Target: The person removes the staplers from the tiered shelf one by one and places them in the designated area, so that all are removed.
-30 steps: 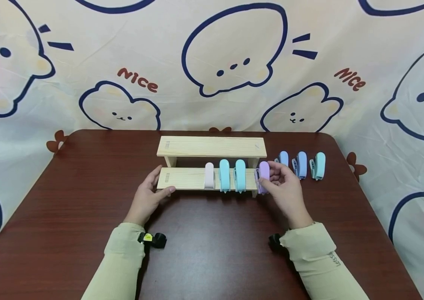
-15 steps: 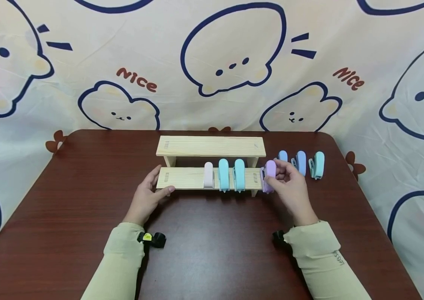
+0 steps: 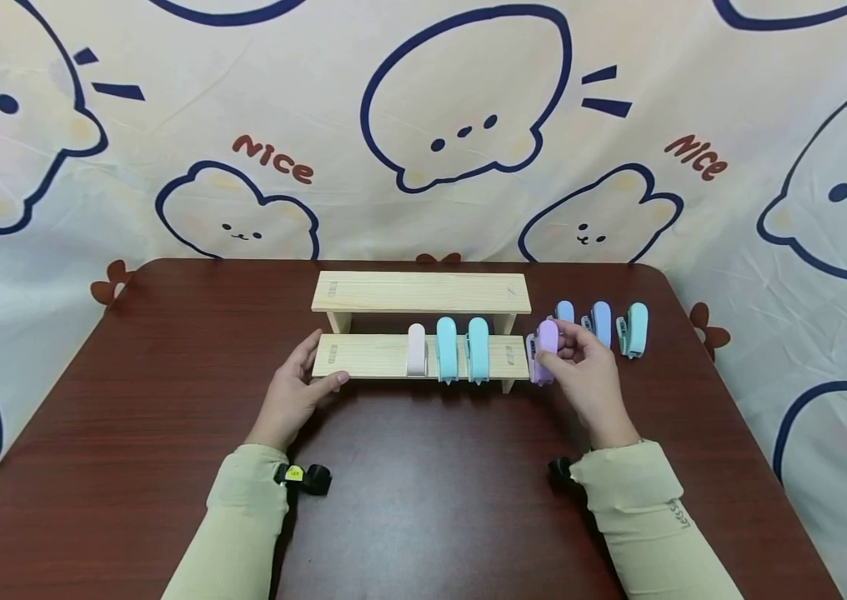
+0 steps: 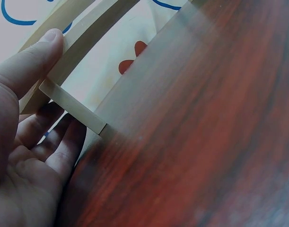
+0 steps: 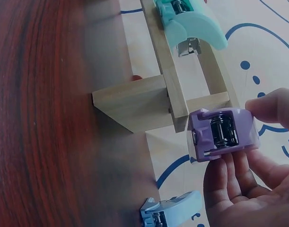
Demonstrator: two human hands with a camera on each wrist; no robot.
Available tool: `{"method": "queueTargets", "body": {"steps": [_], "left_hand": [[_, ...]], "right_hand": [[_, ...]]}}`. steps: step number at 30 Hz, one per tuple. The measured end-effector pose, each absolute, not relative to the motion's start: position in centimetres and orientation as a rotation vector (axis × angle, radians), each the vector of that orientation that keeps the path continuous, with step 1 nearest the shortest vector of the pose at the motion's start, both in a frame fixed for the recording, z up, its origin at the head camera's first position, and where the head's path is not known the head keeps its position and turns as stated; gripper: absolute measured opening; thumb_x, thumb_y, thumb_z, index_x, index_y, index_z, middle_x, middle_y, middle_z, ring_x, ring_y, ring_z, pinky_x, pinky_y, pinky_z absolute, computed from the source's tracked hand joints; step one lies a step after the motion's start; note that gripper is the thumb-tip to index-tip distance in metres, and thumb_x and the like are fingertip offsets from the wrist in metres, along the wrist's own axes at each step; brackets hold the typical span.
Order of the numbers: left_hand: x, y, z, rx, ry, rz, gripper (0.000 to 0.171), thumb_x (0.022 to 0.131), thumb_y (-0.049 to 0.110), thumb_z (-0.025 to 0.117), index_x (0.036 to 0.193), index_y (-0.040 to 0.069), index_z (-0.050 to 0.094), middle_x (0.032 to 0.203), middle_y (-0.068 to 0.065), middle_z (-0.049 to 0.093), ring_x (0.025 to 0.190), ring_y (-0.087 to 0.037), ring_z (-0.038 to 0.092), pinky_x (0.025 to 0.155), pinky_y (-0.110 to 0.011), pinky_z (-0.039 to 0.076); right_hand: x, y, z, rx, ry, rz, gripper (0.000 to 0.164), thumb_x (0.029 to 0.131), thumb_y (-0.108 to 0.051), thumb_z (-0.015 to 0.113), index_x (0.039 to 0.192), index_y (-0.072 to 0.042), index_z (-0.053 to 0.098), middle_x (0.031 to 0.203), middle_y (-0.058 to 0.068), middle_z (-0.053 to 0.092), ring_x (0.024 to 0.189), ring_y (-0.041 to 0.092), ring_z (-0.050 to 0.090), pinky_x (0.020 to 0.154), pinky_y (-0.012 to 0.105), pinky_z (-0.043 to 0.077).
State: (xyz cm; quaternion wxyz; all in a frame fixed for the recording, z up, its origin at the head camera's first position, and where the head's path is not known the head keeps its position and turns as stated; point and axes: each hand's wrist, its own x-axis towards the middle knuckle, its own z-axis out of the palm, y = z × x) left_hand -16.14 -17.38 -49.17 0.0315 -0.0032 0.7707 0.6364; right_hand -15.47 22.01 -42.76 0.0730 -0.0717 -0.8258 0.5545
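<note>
My right hand (image 3: 584, 375) pinches a small purple stapler (image 3: 546, 352) between thumb and fingers, just off the right end of the lower board. In the right wrist view the purple stapler (image 5: 224, 133) shows its spring side, beside the end of the wooden two-tier rack (image 5: 135, 99). At the rack's left end my left hand (image 3: 292, 396) grips the lower board (image 3: 371, 357), thumb along the front edge and fingers behind it. On that board stand a pale pinkish stapler (image 3: 416, 350) and two teal staplers (image 3: 447, 350), side by side.
To the right of the rack, two blue staplers (image 3: 600, 325) and another teal stapler (image 3: 633, 331) stand on the dark wooden table (image 3: 423, 500). The nearer blue one is partly behind my right hand. The rack's raised back board (image 3: 423, 292) lies behind the lower one. A printed cloth (image 3: 423, 217) hangs behind.
My right hand has moved the purple stapler rightward, from over the lower board's right end to just past it. My left hand keeps its grip on the rack.
</note>
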Motion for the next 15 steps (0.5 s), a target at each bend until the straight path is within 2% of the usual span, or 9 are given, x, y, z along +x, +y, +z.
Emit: {"method": "queueTargets", "body": {"steps": [15], "left_hand": [[-16.23,-17.52,-49.28,-0.024,2.367,1.959,0.094,0.087,0.013,0.08,0.161,0.012,0.022,0.151,-0.015,0.047,0.101,-0.011,0.06,0.076,-0.021,0.055]], "right_hand": [[-15.75,22.22,-43.6,-0.225,-2.5,1.683,0.054,0.091,-0.01,0.071,0.141,-0.004,0.055,0.115,0.016,0.056,0.099,0.023,0.05,0.075,0.014,0.047]]}}
